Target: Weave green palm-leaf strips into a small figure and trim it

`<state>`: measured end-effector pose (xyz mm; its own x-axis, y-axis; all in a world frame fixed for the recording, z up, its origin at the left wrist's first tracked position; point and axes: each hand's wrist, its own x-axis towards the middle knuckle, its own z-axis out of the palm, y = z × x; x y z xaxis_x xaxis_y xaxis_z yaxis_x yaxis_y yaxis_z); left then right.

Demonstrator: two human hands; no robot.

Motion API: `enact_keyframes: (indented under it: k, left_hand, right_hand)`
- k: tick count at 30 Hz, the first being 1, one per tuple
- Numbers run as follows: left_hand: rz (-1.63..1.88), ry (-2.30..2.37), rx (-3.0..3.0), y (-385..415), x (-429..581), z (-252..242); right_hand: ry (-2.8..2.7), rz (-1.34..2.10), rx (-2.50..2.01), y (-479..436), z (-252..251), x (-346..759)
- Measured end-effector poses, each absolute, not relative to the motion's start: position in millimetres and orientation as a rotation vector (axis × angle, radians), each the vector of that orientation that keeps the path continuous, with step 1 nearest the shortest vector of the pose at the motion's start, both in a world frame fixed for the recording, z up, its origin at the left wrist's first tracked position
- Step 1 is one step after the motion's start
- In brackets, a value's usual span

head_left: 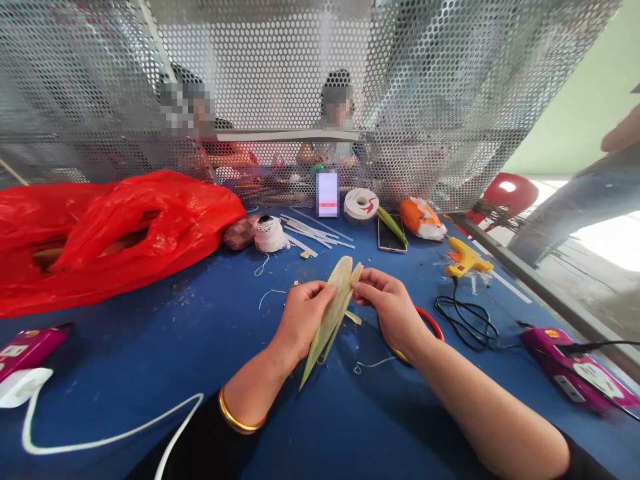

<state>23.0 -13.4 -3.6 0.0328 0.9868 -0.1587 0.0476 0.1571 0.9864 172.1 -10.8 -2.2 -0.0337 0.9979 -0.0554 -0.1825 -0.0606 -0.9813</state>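
Note:
Over the middle of the table, my left hand (pixel 300 317) pinches a pale yellow-green corn husk (pixel 331 317) between thumb and fingers. The husk's blunt end points up and away, and its greener pointed tip hangs toward me. My right hand (pixel 387 297) grips a narrow strip (pixel 345 303) along the husk's right edge. That strip stands apart from the wider piece at the top and lower down; whether they are still joined is hard to see. Below the hands lie a small husk scrap (pixel 353 318) and a loose thread (pixel 375 365). A red and yellow curved object (pixel 431 321) is partly hidden under my right forearm.
A red plastic bag (pixel 115 233) fills the back left. White string (pixel 269 233), pale strips (pixel 315 233), a ribbon spool (pixel 361 203) and a phone (pixel 384 237) line the back. At right are a yellow glue gun (pixel 467 258), its cable and a purple power strip (pixel 575 367).

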Motion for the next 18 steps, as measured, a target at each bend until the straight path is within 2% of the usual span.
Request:
enact_keyframes:
  k: [18]
  left_hand:
    - [1.024, 1.485, 1.495, -15.5, 23.8, 2.9]
  right_hand:
    - [-1.187, 1.352, -1.232, -10.9, -2.6, 171.6]
